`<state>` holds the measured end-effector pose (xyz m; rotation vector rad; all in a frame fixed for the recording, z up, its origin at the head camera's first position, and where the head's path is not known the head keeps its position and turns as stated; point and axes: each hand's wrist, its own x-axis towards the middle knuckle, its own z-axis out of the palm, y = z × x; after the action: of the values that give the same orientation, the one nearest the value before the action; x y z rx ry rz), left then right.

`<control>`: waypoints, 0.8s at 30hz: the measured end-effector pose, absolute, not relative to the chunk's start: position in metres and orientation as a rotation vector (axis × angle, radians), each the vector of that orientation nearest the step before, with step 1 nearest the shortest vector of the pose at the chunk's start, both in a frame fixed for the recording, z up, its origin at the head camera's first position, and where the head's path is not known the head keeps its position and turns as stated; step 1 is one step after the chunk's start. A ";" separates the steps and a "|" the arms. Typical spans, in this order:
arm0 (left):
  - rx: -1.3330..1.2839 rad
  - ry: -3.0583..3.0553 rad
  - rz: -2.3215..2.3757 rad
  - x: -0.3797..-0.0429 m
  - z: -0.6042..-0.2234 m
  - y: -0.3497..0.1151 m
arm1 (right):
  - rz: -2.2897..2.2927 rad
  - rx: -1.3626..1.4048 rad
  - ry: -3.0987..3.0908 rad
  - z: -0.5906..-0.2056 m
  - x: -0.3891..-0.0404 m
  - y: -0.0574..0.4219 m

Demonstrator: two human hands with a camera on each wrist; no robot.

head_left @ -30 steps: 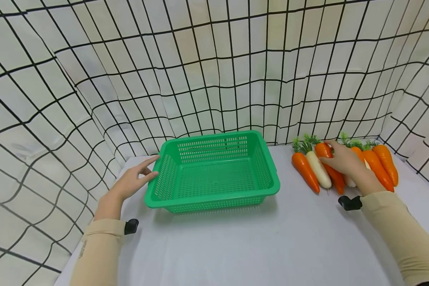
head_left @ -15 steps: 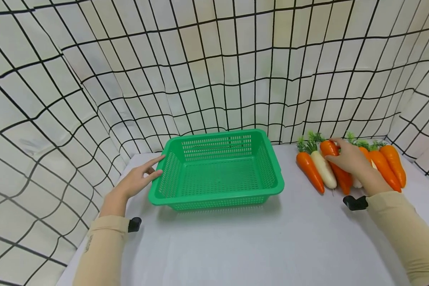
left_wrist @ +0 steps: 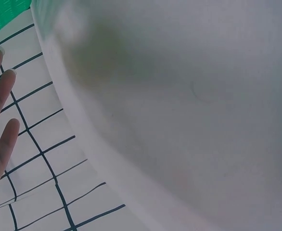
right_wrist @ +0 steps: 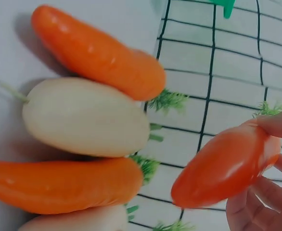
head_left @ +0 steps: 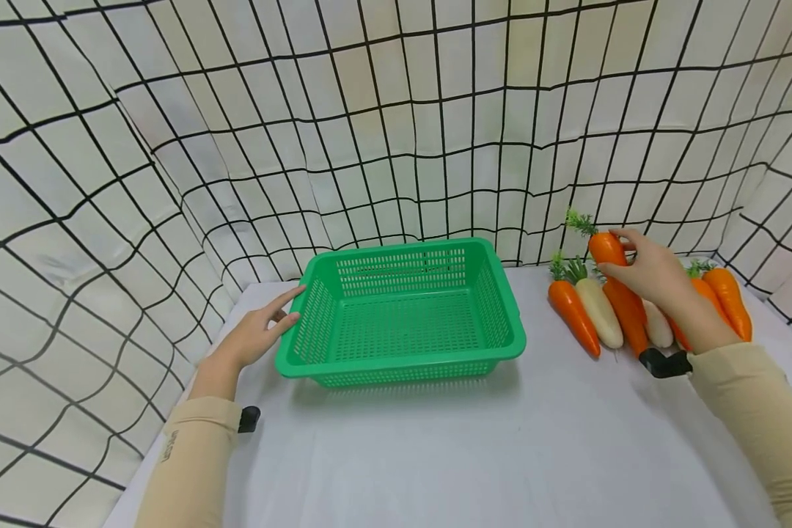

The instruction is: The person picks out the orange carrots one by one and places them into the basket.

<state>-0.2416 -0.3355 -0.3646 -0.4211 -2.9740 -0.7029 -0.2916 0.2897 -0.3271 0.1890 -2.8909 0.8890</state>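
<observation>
One glossy, tapering orange carrot [head_left: 609, 251] with a feathery green top [head_left: 579, 222] is, in the head view, held by its thick end in the right hand [head_left: 660, 271], over a row of orange carrots [head_left: 573, 315] and creamy-white radishes [head_left: 599, 314] on a white cloth-covered table [head_left: 396, 455]. The left hand [head_left: 254, 334] lies fairly straight-fingered, fingertips at the left rim of a rectangular green perforated plastic basket [head_left: 402, 364].

The left wrist view catches only three spread, extended fingers at its edge, with a green corner above; much else is blurred.

In the right wrist view, the carrot sits between thumb and curved fingers, apart from the row. Judging by its smooth shine, it is probably light, stiff and slightly slippery; the thick shoulder looks the surest hold, as the leafy top might bend or pull loose
</observation>
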 end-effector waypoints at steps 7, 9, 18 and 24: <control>-0.410 -2.970 -0.735 -0.241 -0.370 -0.334 | 0.993 0.255 -2.880 -0.310 -0.289 0.273; -0.404 -2.968 -0.739 -0.241 -0.371 -0.335 | 1.058 0.276 -2.884 -0.305 -0.290 0.267; -0.395 -2.970 -0.724 -0.243 -0.370 -0.338 | 1.206 0.373 -2.888 -0.287 -0.299 0.243; -0.387 -2.982 -0.693 -0.242 -0.369 -0.336 | 1.352 0.428 -2.878 -0.276 -0.306 0.224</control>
<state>-0.2423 -0.3357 -0.3693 -0.3873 -2.9824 -0.6928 -0.3064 0.2237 -0.2763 0.4278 -2.8778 1.3520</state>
